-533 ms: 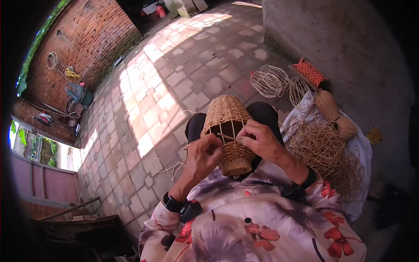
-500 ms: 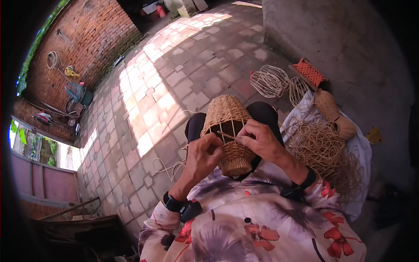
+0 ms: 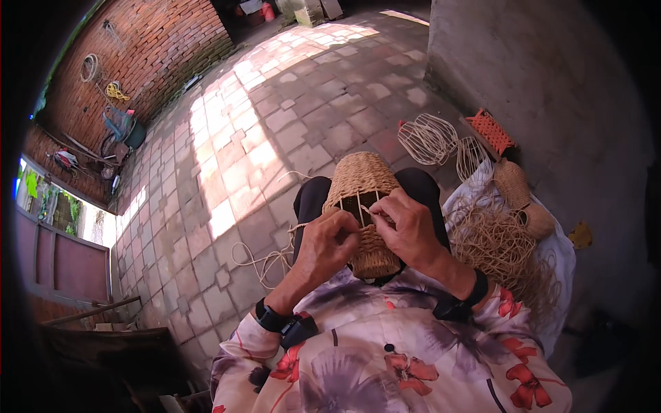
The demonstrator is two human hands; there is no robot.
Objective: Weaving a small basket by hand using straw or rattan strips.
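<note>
A woven natural-cord basket [image 3: 361, 172] lies between my knees, with bare upright rods across an open band around its middle. My left hand [image 3: 329, 244] is closed at the band's left side; what its fingertips hold is hidden. My right hand [image 3: 406, 230] pinches a short piece of cord [image 3: 366, 209] over the rods. Loose cord [image 3: 265, 258] trails on the paving beside my left leg.
At my right, tangled cord [image 3: 496, 248] lies on a white sheet [image 3: 551, 289] with woven pieces [image 3: 511, 182]. Wire frames [image 3: 427, 139] and an orange lattice piece [image 3: 490, 129] rest by a concrete wall [image 3: 530, 82]. A brick wall [image 3: 158, 41] borders the paved yard.
My right hand's fingertips have shifted slightly over the rods and the cord piece in them sits at a different angle. The whole view has shifted a little; my left hand stays closed.
</note>
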